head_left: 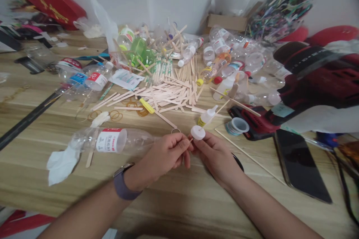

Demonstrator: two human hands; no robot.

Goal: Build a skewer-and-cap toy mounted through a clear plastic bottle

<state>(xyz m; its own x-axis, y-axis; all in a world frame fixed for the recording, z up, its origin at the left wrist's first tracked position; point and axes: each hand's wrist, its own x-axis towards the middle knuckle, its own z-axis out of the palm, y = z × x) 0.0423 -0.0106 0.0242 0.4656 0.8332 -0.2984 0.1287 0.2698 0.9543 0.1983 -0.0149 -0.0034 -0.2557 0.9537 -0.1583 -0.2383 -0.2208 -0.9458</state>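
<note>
My left hand, with a watch on its wrist, pinches the near end of a thin wooden stick. The stick appears to run through a white bottle cap and slants up to the right. Crossed flat wooden sticks show at its far end; whether they are joined to it I cannot tell. My right hand grips the cap from below, its fingertips close to my left ones. A clear plastic bottle with a red and white label lies on its side behind my left hand. A small glue bottle stands just beyond the cap.
Loose craft sticks and several plastic bottles crowd the back. A yellow-handled tool lies among them. On the right are a red and black power tool, a tape spool and a phone. Crumpled tissue lies left.
</note>
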